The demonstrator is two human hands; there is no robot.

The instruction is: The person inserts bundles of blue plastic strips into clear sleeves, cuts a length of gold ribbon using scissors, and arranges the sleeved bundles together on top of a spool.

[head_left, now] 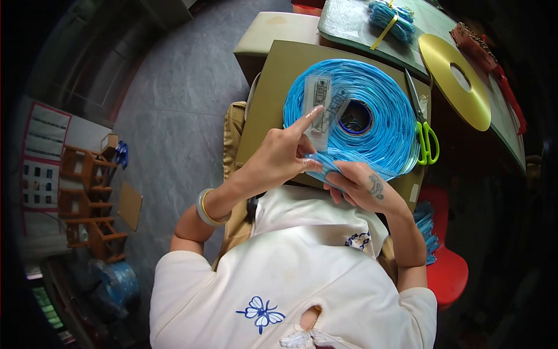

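A big roll of shiny blue plastic strip [383, 93] lies flat in front of me, with a dark hollow core. My left hand [283, 152] is at the roll's near left edge, its index finger stretched over a clear plastic packet with black print [318, 110]. Its thumb and curled fingers pinch a loose length of blue plastic strip [326, 165]. From the right, my right hand [363, 183] grips the same length, fingers curled under it. A second printed packet [338, 103] overlaps the first. Green-handled scissors [427, 142] lie beside the roll, blades pointing away.
The roll rests on a brown board [279, 70]. Behind it, a table [349, 23] carries a tied blue bundle [390, 22] and a gold disc [444, 75]. A red chair [447, 270] stands right; wooden stools [87, 200] and a wrapped blue roll [116, 282] are left.
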